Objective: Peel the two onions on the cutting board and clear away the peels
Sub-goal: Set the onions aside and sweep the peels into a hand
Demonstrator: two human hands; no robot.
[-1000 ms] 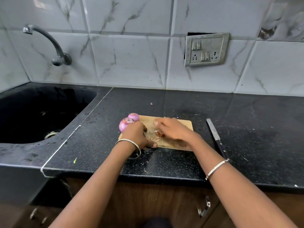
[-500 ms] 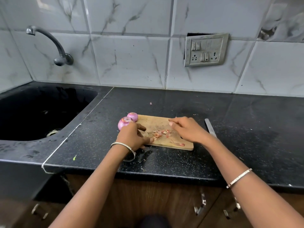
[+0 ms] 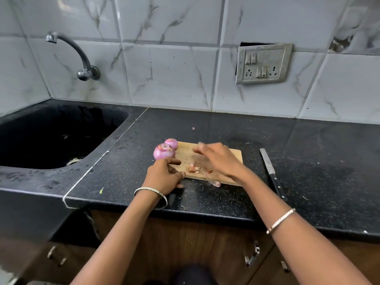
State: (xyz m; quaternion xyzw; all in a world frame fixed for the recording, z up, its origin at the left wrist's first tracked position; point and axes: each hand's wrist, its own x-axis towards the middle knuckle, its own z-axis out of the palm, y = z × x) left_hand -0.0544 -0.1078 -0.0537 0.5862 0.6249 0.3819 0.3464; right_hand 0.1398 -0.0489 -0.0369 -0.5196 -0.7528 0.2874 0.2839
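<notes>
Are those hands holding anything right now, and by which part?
The right hand holds nothing; it is open and blurred over the cutting board. The left hand curls at the board's near-left corner; whether it truly grips it cannot be told.

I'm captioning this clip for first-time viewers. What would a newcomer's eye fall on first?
The two pink peeled onions at the far left corner of the wooden cutting board stand out against the black counter. Next comes the right hand, blurred, over a small heap of peel scraps, with the left hand at the board's near left edge. A knife lies right of the board.
</notes>
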